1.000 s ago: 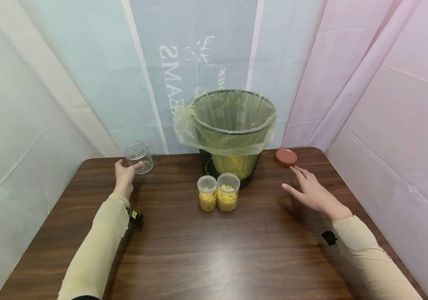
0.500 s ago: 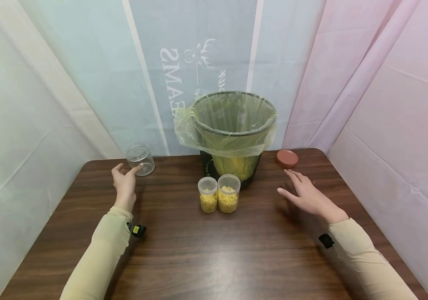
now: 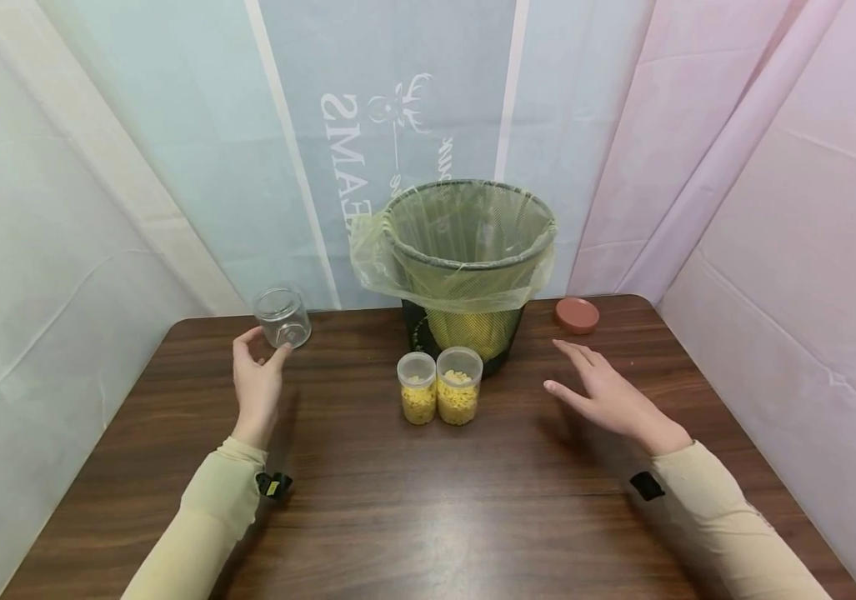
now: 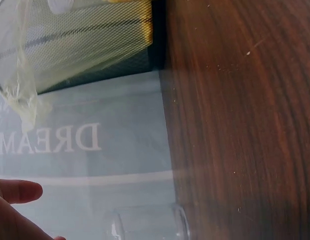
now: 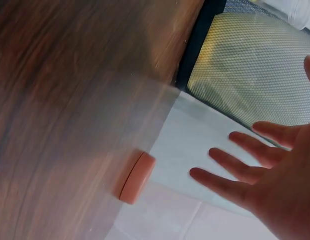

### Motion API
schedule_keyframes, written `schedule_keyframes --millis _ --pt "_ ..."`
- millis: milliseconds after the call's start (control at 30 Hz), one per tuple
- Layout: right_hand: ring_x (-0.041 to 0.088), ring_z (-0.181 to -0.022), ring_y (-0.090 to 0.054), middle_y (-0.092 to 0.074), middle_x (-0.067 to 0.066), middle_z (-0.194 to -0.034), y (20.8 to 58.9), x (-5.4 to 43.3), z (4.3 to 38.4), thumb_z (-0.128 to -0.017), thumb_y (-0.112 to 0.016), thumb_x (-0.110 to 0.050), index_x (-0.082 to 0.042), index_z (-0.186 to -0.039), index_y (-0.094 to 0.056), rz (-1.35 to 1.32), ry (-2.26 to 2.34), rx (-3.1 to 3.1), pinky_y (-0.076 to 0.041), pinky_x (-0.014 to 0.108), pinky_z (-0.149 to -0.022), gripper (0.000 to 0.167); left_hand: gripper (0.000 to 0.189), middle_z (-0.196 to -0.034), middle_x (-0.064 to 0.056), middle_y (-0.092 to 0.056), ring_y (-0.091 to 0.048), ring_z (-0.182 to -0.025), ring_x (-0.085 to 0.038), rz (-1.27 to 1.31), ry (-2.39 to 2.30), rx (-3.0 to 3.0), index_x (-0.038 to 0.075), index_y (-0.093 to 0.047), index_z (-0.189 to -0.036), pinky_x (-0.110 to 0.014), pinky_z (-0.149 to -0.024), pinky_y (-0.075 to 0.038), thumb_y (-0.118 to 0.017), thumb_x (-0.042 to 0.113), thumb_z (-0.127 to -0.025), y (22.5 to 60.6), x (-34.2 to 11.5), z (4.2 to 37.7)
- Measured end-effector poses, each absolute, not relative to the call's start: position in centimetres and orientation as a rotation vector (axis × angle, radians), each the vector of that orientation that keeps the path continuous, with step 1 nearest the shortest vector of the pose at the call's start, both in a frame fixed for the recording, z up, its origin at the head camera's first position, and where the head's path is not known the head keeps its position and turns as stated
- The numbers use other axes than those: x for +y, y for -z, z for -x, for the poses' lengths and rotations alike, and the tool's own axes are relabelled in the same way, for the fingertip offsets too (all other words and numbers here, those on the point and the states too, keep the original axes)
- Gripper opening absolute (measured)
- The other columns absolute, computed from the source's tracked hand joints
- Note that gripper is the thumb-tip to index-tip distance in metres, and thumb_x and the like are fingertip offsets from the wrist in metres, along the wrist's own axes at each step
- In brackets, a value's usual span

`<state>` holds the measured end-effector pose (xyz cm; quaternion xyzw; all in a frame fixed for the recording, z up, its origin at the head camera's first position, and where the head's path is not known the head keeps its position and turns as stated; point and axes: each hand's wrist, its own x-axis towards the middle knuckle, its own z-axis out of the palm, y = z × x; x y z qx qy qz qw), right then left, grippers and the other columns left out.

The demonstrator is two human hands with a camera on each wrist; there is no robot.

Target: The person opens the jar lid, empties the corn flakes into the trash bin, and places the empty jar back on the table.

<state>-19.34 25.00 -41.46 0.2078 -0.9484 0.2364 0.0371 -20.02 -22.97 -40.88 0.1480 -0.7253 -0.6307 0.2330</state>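
Standing at the far left of the table (image 3: 428, 517), the jar (image 3: 282, 315) has the left hand (image 3: 258, 385) just beside it, thumb and fingers parted, gripping nothing; contact cannot be told. The right hand (image 3: 609, 400), fingers extended, likewise holds nothing, near the lid (image 3: 578, 315).

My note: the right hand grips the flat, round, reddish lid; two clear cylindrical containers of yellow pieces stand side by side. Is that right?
The grip is wrong: the reddish lid lies on the brown wooden table, apart from the right hand, as the right wrist view shows.
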Motion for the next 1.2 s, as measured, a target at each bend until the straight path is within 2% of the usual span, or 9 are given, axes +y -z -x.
schedule_keyframes --millis 100,233,367,467,600,1200 --pt "0.035 -0.132 -0.037 -0.04 0.015 -0.143 41.3 24.5 19.1 -0.091 -0.057 -0.048 -0.011 -0.146 -0.034 -0.676 -0.729 -2.859 -0.033 0.055 -0.103 0.07 0.05 -0.132 -0.011 -0.046 -0.042 -0.12 -0.021 -0.315 1.653 -2.042 0.005 -0.042 -0.133 -0.041 -0.099 -0.033 -0.063 0.01 -0.088 40.8 -22.7 19.3" --pt "0.029 -0.128 -0.043 -0.046 0.01 -0.139 41.1 23.9 18.8 -0.089 -0.062 -0.043 -0.015 -0.143 -0.04 -0.738 -0.727 -2.774 -0.036 0.051 -0.102 0.065 0.049 -0.132 -0.013 -0.047 -0.044 -0.121 -0.025 -0.224 1.538 -2.106 0.006 -0.045 -0.132 -0.043 -0.099 -0.034 -0.064 0.008 -0.087 40.9 -22.3 18.7" --pt "0.022 -0.125 -0.046 -0.05 0.004 -0.135 41.0 23.2 18.6 -0.087 -0.066 -0.039 -0.018 -0.139 -0.044 -0.8 -0.713 -2.694 -0.038 0.044 -0.102 0.06 0.049 -0.133 -0.016 -0.047 -0.04 -0.128 -0.029 -0.129 1.441 -2.159 0.005 -0.048 -0.132 -0.047 -0.107 -0.03 -0.066 0.008 -0.086 40.8 -21.7 18.4" --pt "0.019 -0.123 -0.048 -0.053 0.003 -0.132 41.0 22.8 18.7 -0.087 -0.067 -0.037 -0.019 -0.138 -0.046 -0.839 -0.703 -2.66 -0.039 0.042 -0.101 0.059 0.049 -0.133 -0.016 -0.048 -0.04 -0.128 -0.03 -0.079 1.389 -2.215 0.009 -0.05 -0.132 -0.051 -0.107 -0.03 -0.067 0.011 -0.086 40.8 -21.2 18.1" --pt "0.019 -0.12 -0.05 -0.055 0.005 -0.129 41.3 22.1 18.8 -0.086 -0.068 -0.036 -0.016 -0.137 -0.047 -0.887 -0.696 -2.641 -0.041 0.041 -0.099 0.059 0.05 -0.135 -0.011 -0.049 -0.039 -0.13 -0.029 -0.03 1.325 -2.285 0.014 -0.051 -0.134 -0.053 -0.104 -0.031 -0.066 0.016 -0.087 40.7 -20.4 17.7" --pt "0.018 -0.118 -0.052 -0.054 0.003 -0.129 41.2 18.2 19.3 -0.084 -0.07 -0.04 -0.012 -0.135 -0.049 -0.995 -0.696 -2.554 -0.045 0.04 -0.096 0.062 0.057 -0.14 -0.008 -0.046 -0.036 -0.132 -0.031 0.121 1.287 -2.437 0.015 -0.048 -0.136 -0.055 -0.104 -0.031 -0.069 0.023 -0.084 40.5 -18.3 16.7"
